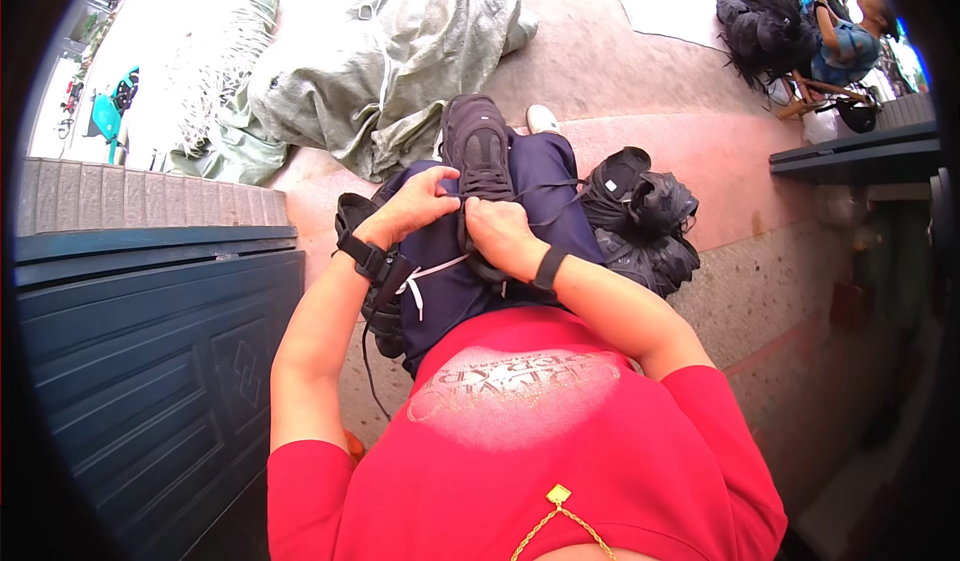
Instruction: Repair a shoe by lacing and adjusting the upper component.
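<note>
I see both hands at work on a dark sneaker (478,156) that rests sole-up on the lap, on the dark blue trousers (520,221), its toe pointing away from the body. My left hand (415,206) is closed narrow, fingertips pinched against the near edge of the shoe where a thin black lace (555,201) runs — whether it grips the lace or the shoe's edge I cannot tell. My right hand (500,236) is curled shut just beside it, touching the heel end of the sneaker, thumb side toward the left hand; the two hands nearly meet. Each wrist wears a black band, and the left one carries a bulkier black strap.

A white drawstring (430,276) hangs from the waist of the trousers, below the left wrist. To the right of the lap, on the speckled stone floor (760,291), lies a heap of more dark shoes (640,221), close to the right forearm. A red shirt (520,431) fills the lower part of the view.

On the left stands a dark blue panelled door (150,361). Ahead, a crumpled grey-green tarp (400,51) lies on the ground. Far off at the upper right another person sits (845,41) beside a bundle of black, feathery stuff (765,21) — well apart from my hands.
</note>
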Motion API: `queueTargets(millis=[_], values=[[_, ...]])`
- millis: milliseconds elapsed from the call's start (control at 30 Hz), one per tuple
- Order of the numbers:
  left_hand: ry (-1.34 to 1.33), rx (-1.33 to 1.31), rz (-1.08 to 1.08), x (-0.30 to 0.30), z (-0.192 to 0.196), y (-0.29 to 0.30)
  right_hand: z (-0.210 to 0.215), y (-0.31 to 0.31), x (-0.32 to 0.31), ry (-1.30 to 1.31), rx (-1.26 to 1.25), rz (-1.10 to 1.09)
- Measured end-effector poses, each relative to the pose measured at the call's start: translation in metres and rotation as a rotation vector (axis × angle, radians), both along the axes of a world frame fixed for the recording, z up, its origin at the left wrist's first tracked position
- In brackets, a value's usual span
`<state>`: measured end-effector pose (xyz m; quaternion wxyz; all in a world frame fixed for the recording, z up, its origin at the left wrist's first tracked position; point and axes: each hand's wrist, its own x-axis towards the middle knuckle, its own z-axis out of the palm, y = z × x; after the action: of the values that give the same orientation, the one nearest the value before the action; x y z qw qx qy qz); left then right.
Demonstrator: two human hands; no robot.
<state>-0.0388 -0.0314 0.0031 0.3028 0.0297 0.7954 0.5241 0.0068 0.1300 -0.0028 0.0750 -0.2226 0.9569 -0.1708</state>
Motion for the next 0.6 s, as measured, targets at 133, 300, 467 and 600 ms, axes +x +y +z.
queueTargets(millis=[133,300,467,600], values=[[0.493,-0.325,-0.124,0.006,-0.012,0.01,0.003,0.002,-0.001,0.149,0.028,0.189],[0.514,-0.561,0.056,0.012,-0.007,0.007,0.116,0.044,-0.046,-1.004,-1.161,-0.303],[0.345,-0.585,-0.277,-0.016,0.018,0.023,0.281,0.112,-0.045,-0.85,-1.719,0.237],[0.45,0.014,-0.525,-0.029,0.07,0.052,0.265,0.1,-0.059,-1.143,-1.975,0.631]])
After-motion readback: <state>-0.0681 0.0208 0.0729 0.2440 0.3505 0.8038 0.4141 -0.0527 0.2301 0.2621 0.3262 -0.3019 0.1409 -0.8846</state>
